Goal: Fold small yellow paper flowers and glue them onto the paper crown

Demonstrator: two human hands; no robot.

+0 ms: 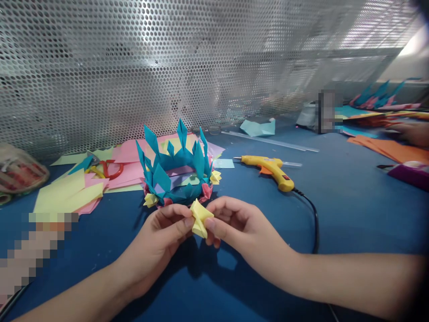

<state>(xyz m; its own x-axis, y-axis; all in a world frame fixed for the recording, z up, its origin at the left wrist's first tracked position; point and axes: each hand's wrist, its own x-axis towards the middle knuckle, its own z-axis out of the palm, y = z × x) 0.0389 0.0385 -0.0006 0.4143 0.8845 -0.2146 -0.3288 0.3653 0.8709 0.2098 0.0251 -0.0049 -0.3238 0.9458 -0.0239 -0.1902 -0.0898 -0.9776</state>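
Note:
Between my two hands is a small piece of folded yellow paper (202,218), held up above the blue table. My left hand (167,232) pinches its left side between thumb and fingers. On its right side, my right hand (237,223) pinches it the same way. Just behind the hands stands a blue paper crown (161,179) with upright pointed tips. Pink and yellow folded paper pieces sit around the crown's base, among them a yellow paper star (215,177) on its right.
A yellow hot glue gun (268,167) lies to the right, its black cord running toward me. Coloured paper sheets (67,192) and red-handled pliers (109,169) are at left. Clear glue sticks (275,141) lie behind. A perforated metal panel (167,67) closes the back. Another person's hand (410,133) shows far right.

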